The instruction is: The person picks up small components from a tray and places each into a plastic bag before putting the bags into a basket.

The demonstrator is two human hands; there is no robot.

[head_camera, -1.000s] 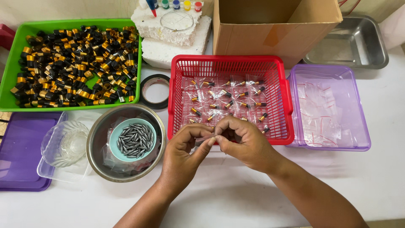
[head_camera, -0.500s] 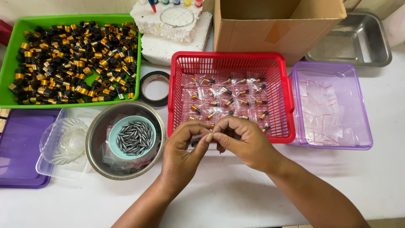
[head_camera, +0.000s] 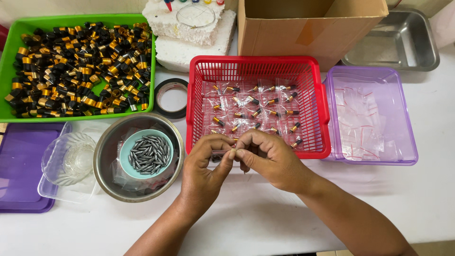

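White table point(head_camera: 265, 223) carries all items. Cardboard box point(head_camera: 310, 26), open-topped, stands at the far edge, centre-right. Green tray point(head_camera: 9, 71) occupies the far left, filled with black and gold caps point(head_camera: 76, 66). Red basket point(head_camera: 258, 66) sits at centre, just near of the box; its floor is covered with small clear bags, each holding a dark and gold part point(head_camera: 265, 106). Purple tray point(head_camera: 407, 142) sits just right of the basket, touching or nearly so, holding empty clear bags point(head_camera: 362, 118) with red strips. Steel pan point(head_camera: 403, 42) lies at the far right. White foam block point(head_camera: 189, 33) stands between green tray and box, a round clear dish resting on top. Steel bowl point(head_camera: 106, 163) sits near-left of the basket; inside it, a teal cup point(head_camera: 125, 147) holds small grey metal pins point(head_camera: 149, 151). Purple lid point(head_camera: 21, 166) lies at the near left edge, with a clear plastic cup point(head_camera: 68, 159) overlapping it. Tape roll point(head_camera: 171, 98) lies flat between green tray and basket.

Left hand point(head_camera: 204, 173) and right hand point(head_camera: 270, 159) meet at the basket's near rim, fingertips touching, both pinched narrow on one small bag point(head_camera: 222, 155). The bag is largely hidden by the fingers; contents cannot be determined.
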